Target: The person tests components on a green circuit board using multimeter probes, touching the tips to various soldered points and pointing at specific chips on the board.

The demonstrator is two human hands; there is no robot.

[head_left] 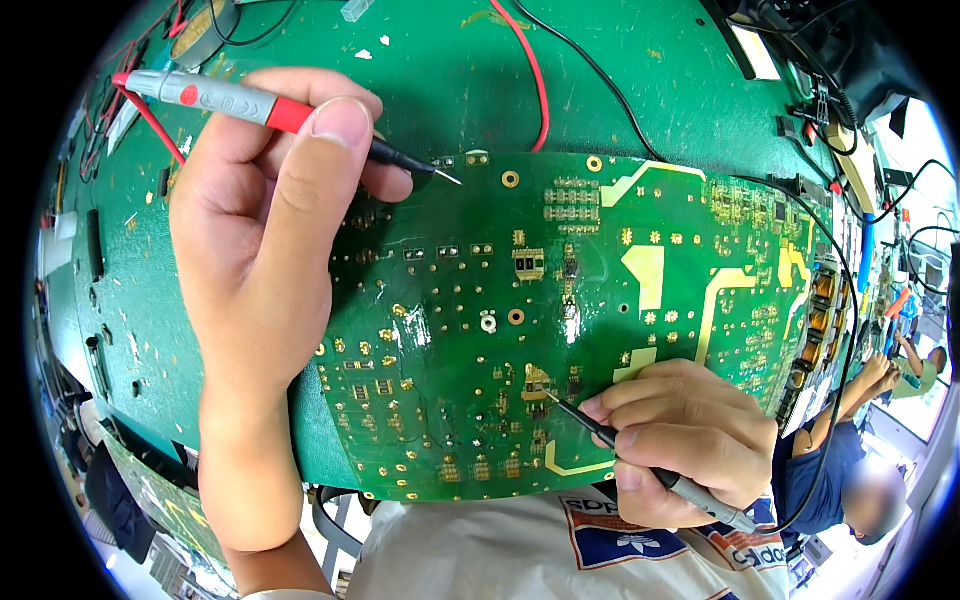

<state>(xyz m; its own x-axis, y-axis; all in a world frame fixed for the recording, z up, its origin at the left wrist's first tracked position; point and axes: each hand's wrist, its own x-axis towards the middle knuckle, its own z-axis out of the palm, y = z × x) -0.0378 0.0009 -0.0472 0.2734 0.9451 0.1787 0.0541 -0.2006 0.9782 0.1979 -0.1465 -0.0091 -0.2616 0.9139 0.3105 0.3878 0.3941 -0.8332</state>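
A large green circuit board [470, 360] with gold pads and small parts lies before me on the green work surface. Over its far left part, my left hand [275, 190] pinches a red and grey test probe [235, 102]. That probe's bare metal tip hangs over the far edge zone; whether it touches cannot be told. Low over the board's near right part, my right hand [695, 435] grips a black and grey test probe [685, 487]. Its tip points at a small gold-padded component [537, 384] and appears to meet it.
A red cable [535, 75] and a black cable [590, 70] run beyond the board's far edge. Another black lead loops along the right side. A round container [205, 30] stands far left. Transformer-like parts [822, 310] line the right edge. A person [835, 470] is at the right.
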